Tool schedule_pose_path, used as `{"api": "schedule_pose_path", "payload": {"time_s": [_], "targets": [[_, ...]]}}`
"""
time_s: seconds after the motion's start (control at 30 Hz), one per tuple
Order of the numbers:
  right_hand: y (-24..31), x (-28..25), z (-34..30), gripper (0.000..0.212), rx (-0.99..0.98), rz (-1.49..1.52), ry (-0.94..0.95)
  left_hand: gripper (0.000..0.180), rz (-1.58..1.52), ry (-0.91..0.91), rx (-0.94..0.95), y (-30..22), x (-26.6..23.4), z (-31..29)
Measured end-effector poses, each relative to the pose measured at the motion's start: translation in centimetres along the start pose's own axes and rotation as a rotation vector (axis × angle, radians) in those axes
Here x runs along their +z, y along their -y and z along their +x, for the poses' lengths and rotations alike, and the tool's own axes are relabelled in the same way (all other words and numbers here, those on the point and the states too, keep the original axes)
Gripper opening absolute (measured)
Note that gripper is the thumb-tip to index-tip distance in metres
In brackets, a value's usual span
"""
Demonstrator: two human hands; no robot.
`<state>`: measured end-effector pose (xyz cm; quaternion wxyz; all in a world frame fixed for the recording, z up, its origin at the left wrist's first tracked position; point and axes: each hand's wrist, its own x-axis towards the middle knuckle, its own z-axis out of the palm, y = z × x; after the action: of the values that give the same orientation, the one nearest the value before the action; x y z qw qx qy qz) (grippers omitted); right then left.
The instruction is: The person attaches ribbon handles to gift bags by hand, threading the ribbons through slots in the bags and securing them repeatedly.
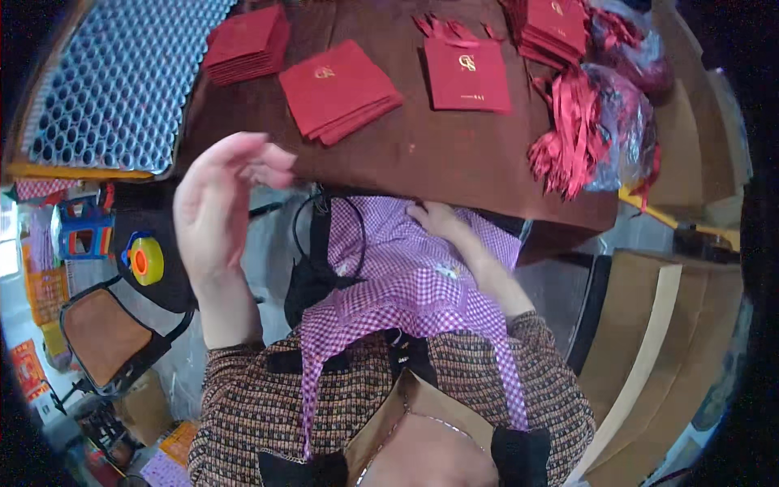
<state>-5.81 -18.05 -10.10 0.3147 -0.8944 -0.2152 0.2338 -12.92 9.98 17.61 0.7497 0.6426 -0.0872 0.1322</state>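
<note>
My left hand [223, 195] is raised in front of the brown-covered table's left part, its fingers loosely bent and apart, slightly blurred, with nothing visible in them. My right hand [441, 219] lies flat on the purple checked apron [406, 272] over my lap, just below the table edge, and holds nothing I can see. A small stack of flat red paper bags [337, 89] lies beyond my left hand. To its right is a red bag with ribbon handles [466, 75]. A thicker stack of red bags [247, 45] sits at the far left.
At the left stands a tray of round tube-like cells [114, 81]. More stacked red bags [554, 31] and a bundle of red ribbons [570, 134] beside a clear plastic bag [625, 122] lie at the right. Cardboard boxes [629, 341] stand right; a chair [109, 337] stands left.
</note>
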Motion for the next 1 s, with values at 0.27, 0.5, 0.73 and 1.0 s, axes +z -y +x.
{"api": "schedule_pose_path", "payload": {"time_s": [0.27,0.5,0.73,1.0], "targets": [[5.6,-3.3,-3.2,0.042,-0.19,-0.06,0.076,0.042,1.179,-0.12,0.13,9.0,-4.5,4.8],[8.7,-12.0,-7.2,0.039,-0.371,0.05,0.21,0.079,1.459,0.228,-0.193,13.3,-5.8,13.1],[3.6,-19.6,-9.3,0.017,-0.09,0.032,-0.547,0.076,1.517,0.306,-0.181,15.0,-8.1,16.1],[-0.9,-23.7,-8.9,0.017,-0.035,-0.246,-0.876,0.064,1.647,0.217,-0.11,14.6,-7.5,16.8]]}}
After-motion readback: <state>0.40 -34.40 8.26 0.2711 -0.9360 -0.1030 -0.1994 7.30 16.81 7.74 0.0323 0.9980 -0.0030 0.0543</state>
